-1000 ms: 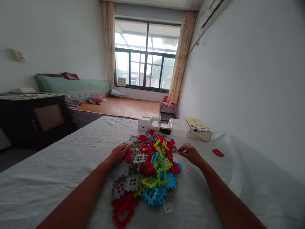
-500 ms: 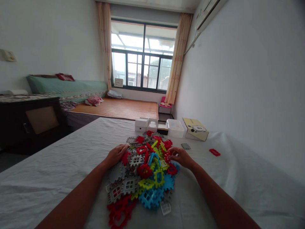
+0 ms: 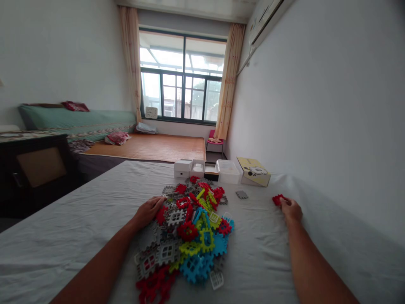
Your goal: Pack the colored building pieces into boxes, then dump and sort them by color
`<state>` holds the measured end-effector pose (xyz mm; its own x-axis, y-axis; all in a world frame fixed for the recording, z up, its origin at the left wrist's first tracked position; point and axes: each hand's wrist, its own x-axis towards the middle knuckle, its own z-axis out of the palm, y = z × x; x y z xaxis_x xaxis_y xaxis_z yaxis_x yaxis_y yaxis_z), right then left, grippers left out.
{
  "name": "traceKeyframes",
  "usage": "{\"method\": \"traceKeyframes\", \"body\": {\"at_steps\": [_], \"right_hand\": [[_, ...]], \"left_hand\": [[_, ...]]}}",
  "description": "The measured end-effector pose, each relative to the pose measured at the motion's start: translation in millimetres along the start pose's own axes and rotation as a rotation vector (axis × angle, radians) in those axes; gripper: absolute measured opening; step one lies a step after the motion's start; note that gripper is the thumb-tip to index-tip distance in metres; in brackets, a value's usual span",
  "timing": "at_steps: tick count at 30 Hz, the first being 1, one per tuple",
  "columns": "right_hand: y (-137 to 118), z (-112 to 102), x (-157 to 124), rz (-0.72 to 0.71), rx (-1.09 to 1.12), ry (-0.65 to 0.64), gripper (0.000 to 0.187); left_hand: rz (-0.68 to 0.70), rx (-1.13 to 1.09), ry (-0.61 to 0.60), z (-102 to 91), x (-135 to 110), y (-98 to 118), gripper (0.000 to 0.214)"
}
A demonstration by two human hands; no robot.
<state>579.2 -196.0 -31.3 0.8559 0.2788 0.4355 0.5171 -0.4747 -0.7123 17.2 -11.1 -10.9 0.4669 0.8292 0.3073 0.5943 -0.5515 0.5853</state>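
Note:
A heap of flat plastic interlocking tiles [image 3: 190,228] in red, grey, blue and yellow-green lies on the white cloth-covered table [image 3: 79,223]. My left hand [image 3: 148,211] rests flat on the heap's left edge, fingers stretched over grey and red tiles. My right hand [image 3: 291,209] is far out to the right, away from the heap, with its fingers closed on a red tile [image 3: 277,199] that sits low on the cloth. A single grey tile [image 3: 241,194] lies by itself between the heap and my right hand.
At the table's far edge stand two small white boxes [image 3: 189,167], a clear plastic tub [image 3: 227,171] and a yellow cardboard box [image 3: 253,171]. A white wall runs close along the right. Beyond are a bed with a mat, a dark cabinet at left, and a window.
My right hand left the heap's right side and swung out to the red tile near the wall. My left hand stayed on the heap. The view shifted slightly right.

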Motion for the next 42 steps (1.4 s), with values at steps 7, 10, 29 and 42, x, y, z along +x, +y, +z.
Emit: {"method": "traceKeyframes", "body": {"at_steps": [7,10,29,42], "right_hand": [[14,10,2,0.019,-0.210,-0.013,0.051],[13,13,-6,-0.041,-0.254,-0.109,0.045],[-127,60,-101,-0.606,0.087,-0.640,0.035],[-191,106,-173,-0.614,0.170,-0.804,0.027]], "left_hand": [[0.010,-0.028,0.004,0.0,0,1,0.056],[0.005,-0.032,-0.001,-0.3,-1,1,0.057],[0.006,-0.048,0.016,-4.4,-7,16,0.054],[-0.087,-0.192,0.078,-10.0,-5,9,0.065]]}}
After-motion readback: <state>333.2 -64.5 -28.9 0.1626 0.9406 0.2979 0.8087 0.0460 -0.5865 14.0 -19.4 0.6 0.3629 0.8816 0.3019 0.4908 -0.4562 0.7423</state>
